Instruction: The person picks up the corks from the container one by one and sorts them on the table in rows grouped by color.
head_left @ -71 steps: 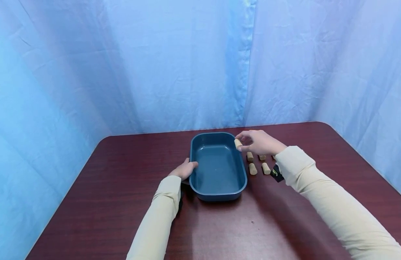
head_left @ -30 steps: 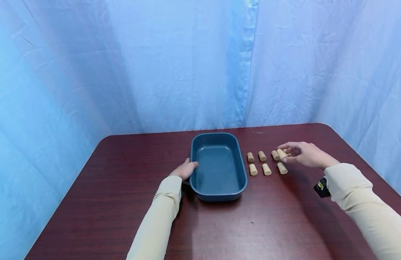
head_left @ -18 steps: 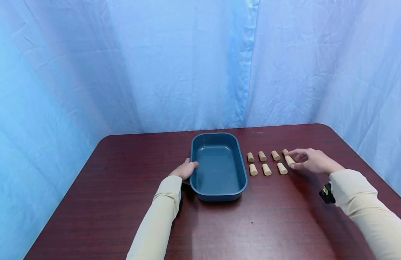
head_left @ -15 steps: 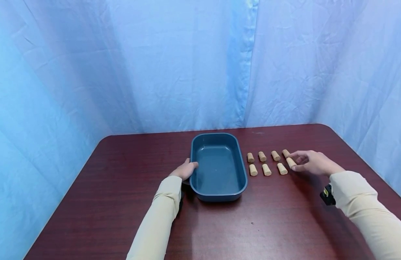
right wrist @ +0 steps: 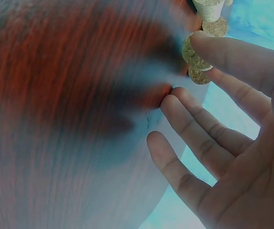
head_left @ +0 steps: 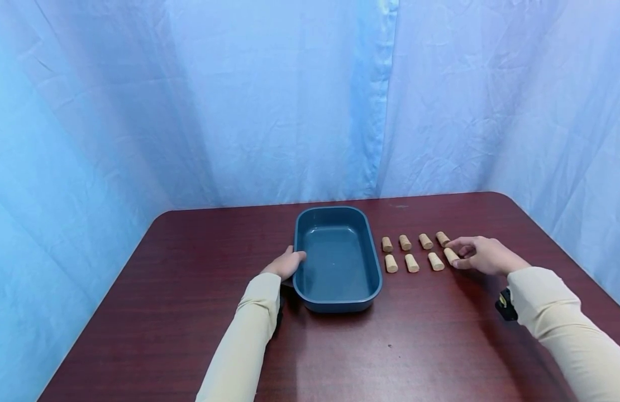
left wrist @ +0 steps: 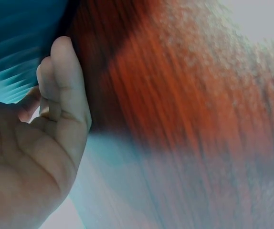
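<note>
In the head view a blue rectangular baking dish [head_left: 335,306] stands on the table. My left hand [head_left: 285,263] holds its left wall, thumb over the rim; the left wrist view shows the fingers [left wrist: 70,90] along the outside. To the right of the dish, tapered cork stoppers lie in two rows, such as one cork stopper [head_left: 412,263] in the near row. At that row's right end, my right hand [head_left: 486,255] pinches a cork stopper [head_left: 451,256] between thumb and index finger, down at the table. In the right wrist view the other fingers [right wrist: 199,138] are spread.
The dark red wooden table [head_left: 164,312] has rounded far corners. Blue curtains [head_left: 280,100] hang behind it and along both sides. Another cork stopper [head_left: 443,239] lies just beyond my right fingertips.
My right hand has carried the cork stopper from beside the dish's right rim across to the right, and lowered it to the near row's right end. My left hand stays at the dish.
</note>
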Demonstrator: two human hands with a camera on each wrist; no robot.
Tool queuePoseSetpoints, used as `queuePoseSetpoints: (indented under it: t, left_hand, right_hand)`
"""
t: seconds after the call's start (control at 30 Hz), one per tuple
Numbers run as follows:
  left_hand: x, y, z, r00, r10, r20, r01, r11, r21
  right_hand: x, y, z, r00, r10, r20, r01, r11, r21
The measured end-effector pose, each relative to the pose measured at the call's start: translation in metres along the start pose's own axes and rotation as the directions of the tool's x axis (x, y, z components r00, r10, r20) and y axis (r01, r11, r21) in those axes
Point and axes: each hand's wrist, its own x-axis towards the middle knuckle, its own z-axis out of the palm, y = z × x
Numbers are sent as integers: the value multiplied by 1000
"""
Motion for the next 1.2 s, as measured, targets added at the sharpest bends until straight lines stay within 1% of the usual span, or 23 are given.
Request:
queuePoseSetpoints:
  t: [0.3, 0.43, 0.63, 0.77, 0.9, 1.03, 1.2]
  left_hand:
    - [-4, -2, -2, 1000, 7, 11, -7, 1000, 0]
    - [-5, -2, -3, 1000, 2, 17, -2, 1000, -12]
    - [-1, -3, -3, 1000, 5, 21, -3, 999, -52]
    - [1, -4, -3, 1000, 24, -1, -24, 998, -63]
    - [1, -5, -3, 999, 36, -25, -38, 997, -62]
    - [-2, -3, -4, 999, 47, -20, -48, 997, -64]
    - [-7, -1, -5, 998, 57, -2, -57, 997, -55]
  right_hand:
    - [2, -4, 2, 1000, -22, -4, 21, 998, -67]
    - [4, -7, 4, 1000, -10, -6, 10, 994, -111]
    - [6, -13, 4, 1000, 2, -28, -7, 986, -169]
    - [7, -16, 4, 1000, 3, -29, -8, 978, -206]
    - [10, -20, 3, 999, -27, -23, 20, 965, -262]
    - [12, -24, 0, 999, -46, -5, 42, 960, -275]
    - [14, -25, -4, 999, -46, 0, 44, 960, -276]
